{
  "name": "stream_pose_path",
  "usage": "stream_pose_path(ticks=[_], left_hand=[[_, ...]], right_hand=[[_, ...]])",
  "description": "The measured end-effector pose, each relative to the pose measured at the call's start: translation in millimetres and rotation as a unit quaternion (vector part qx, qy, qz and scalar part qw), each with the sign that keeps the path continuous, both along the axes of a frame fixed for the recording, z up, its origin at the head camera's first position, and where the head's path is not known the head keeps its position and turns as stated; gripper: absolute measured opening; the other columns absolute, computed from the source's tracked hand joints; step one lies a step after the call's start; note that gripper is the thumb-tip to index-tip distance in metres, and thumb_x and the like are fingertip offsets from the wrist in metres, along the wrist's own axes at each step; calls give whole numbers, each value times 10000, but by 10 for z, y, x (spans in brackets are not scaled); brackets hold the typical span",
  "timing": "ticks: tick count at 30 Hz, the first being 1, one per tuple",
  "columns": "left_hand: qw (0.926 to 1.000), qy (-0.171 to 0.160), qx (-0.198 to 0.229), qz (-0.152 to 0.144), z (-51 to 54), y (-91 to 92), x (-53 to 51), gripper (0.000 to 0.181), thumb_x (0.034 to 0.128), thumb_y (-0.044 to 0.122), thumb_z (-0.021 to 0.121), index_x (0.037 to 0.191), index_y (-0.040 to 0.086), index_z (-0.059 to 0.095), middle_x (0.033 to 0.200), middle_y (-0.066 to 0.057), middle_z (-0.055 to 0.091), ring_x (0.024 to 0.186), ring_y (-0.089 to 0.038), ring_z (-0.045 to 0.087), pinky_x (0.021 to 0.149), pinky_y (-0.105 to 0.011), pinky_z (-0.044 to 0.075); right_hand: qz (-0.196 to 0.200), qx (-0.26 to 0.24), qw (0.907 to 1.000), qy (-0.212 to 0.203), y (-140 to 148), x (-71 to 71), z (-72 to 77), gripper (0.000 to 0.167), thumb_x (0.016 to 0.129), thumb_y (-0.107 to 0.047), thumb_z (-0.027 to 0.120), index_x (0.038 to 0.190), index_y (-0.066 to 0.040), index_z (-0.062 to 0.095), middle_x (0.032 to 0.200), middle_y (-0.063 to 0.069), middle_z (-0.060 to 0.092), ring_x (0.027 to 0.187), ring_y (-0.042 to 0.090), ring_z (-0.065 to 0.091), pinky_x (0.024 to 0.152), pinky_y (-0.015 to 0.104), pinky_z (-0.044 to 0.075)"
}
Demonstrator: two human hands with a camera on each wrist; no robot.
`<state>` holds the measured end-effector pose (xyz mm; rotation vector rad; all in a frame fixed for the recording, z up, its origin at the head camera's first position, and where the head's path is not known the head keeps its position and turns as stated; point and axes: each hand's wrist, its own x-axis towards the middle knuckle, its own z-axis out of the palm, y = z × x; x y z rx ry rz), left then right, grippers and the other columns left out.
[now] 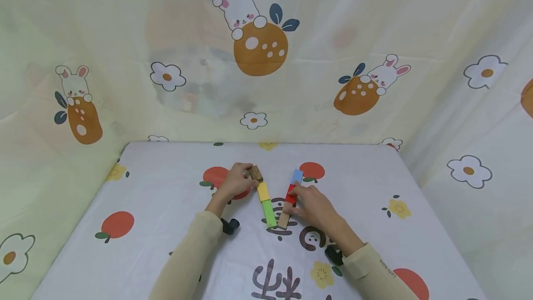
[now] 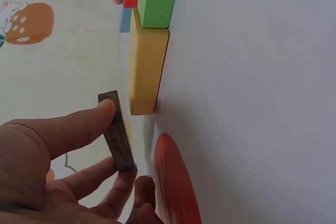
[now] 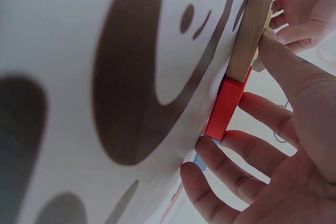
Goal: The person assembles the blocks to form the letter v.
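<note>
My left hand [image 1: 237,182] pinches a dark brown wooden block [image 1: 256,173] between thumb and fingers. In the left wrist view that block [image 2: 118,137] is tilted and apart from the yellow block [image 2: 147,66]. The yellow block meets a green block [image 1: 269,214] end to end, forming a slanted row. To the right, a blue block [image 1: 297,177], a red block [image 1: 290,195] and a tan wooden block [image 1: 284,219] make a second row, closest to the first at its near end. My right hand [image 1: 314,205] rests its thumb on the tan block, its loosely spread fingers beside the red one.
A white tablecloth [image 1: 158,253] printed with fruit, flowers and dark lettering covers the table. Behind it hangs a curtain [image 1: 200,119] with rabbit prints, continuing along both sides. A black wrist device [image 1: 230,226] sits at the left wrist, another [image 1: 334,254] at the right.
</note>
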<state>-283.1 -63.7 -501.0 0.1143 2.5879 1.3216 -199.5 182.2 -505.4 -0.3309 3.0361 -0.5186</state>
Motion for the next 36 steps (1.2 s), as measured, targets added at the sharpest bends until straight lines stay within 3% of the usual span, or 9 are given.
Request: stream_pose_path(ticks=[13,25,36], left_hand=[[9992,256,-294,-26,1,78,3,657,931,210,791,1530,73,558,1564,-191,498,1387,-379,530,1140,-544,503],[9986,29,-517,126,16,113,13,652,940,218,784,1544,129,556,1584,-166,481,1472,-390,433,1176,-589,464],[9977,123,-662,-50,-9,112,-9,630,948,223,766,1536,124,564,1583,-162,494,1479,-403,425,1184,-593,449]], right_hand=[[-9,39,10000,0,-3,-16,9,581,838,-449,877,1312,-151,721,1629,141,516,1240,339,626,975,458,611],[-24,26,10000,-14,-9,-11,-18,580,839,-456,875,1317,-168,720,1632,130,515,1195,311,626,942,432,615],[20,-75,10000,54,7,0,-13,573,838,-435,882,1313,-159,722,1625,131,522,1186,312,631,925,429,615]])
